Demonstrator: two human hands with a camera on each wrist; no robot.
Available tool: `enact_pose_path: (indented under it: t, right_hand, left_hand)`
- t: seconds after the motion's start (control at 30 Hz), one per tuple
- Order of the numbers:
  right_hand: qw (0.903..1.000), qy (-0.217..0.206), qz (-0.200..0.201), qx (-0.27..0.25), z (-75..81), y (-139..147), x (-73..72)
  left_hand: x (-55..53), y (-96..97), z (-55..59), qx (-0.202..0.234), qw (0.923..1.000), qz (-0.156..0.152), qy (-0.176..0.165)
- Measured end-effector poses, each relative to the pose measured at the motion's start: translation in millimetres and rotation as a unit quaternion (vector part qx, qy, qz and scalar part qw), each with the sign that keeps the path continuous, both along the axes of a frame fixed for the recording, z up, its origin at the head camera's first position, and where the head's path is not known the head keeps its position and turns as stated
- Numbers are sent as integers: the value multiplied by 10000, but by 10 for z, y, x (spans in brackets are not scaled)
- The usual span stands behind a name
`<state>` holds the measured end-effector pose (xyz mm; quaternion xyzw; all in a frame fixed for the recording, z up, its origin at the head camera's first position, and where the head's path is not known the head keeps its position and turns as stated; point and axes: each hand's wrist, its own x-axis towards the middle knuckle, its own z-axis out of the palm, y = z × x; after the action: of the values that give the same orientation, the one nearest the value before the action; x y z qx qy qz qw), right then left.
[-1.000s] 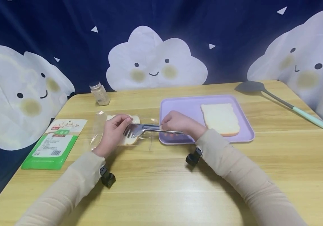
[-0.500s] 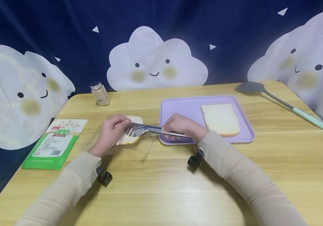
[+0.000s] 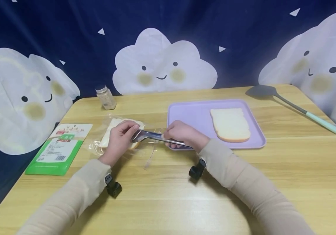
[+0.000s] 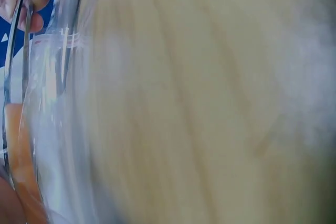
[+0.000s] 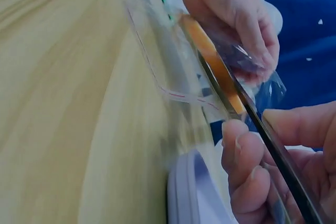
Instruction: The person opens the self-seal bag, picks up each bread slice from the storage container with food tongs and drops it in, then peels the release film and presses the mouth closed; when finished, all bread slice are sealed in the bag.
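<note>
My right hand (image 3: 185, 134) grips metal tongs (image 3: 153, 136), which have a fork-like head, with the fingers on one arm and the thumb on the other. In the right wrist view, the tongs' arms lie on both sides of a bread slice (image 5: 210, 51), seen edge-on by its orange-brown crust. The slice (image 3: 112, 127) sits at a clear plastic bag (image 3: 95, 147), at least partly inside it. My left hand (image 3: 121, 138) pinches the bag's film near the tongs' head and hides part of the slice. The left wrist view shows the crust (image 4: 22, 145) close by.
A lilac tray (image 3: 190, 106) bearing another bread slice (image 3: 231, 125) stands to the right. Beyond it lies a spatula (image 3: 291, 104) with a mint handle. A small jar (image 3: 106, 98) stands at the back left, and a green-and-white packet (image 3: 59, 150) lies at the left.
The bagged slice has shifted left and now shows on the left side of my left hand. The tongs and right hand have moved slightly left with it.
</note>
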<state>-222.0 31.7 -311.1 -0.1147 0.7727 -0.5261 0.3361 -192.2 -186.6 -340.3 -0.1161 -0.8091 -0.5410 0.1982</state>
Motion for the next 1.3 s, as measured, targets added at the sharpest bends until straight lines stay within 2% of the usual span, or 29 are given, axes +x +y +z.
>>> enact_pose_path:
  t: [0.1, 0.2, 0.3, 0.4, 0.53, 0.63, 0.73, 0.87, 1.07, 1.17, 1.3]
  right_hand:
    - [10000, -40, -80, 29, -8, -41, 24]
    - [9996, -233, -174, 36, -39, -30, 33]
    - [9978, -550, -336, -159, -71, 19, 29]
    - [9966, -667, -329, -341, -85, 62, 24]
    - [9971, -594, -267, -391, -90, 53, 28]
    - [9982, -448, -310, -262, -81, -9, 46]
    - [9992, -233, -319, -30, -63, -89, 73]
    - [9991, -104, -368, 200, -58, -137, 90]
    - [9988, -240, -424, 96, -73, -135, 87]
    - [9978, -485, -438, -125, -77, -129, 86]
    - [9967, -681, -394, -220, -87, -80, 82]
  left_hand:
    - [0, -27, -9, -94, 9999, 108, -70]
    - [9, -83, -3, -185, 9991, 228, -320]
    - [7, -145, 9, -258, 9976, 396, -511]
    - [-2, -180, 14, -287, 9970, 492, -533]
    - [0, -143, 21, -98, 9970, 567, -514]
    - [17, -72, 27, 338, 9960, 565, -603]
    - [27, -11, 31, 342, 9955, 603, -639]
    - [19, -15, 43, -129, 9965, 621, -542]
    - [4, 1, 81, 83, 9954, 695, -651]
    - [-5, 48, 67, 83, 9962, 714, -500]
    - [13, 24, 57, 81, 9977, 590, -323]
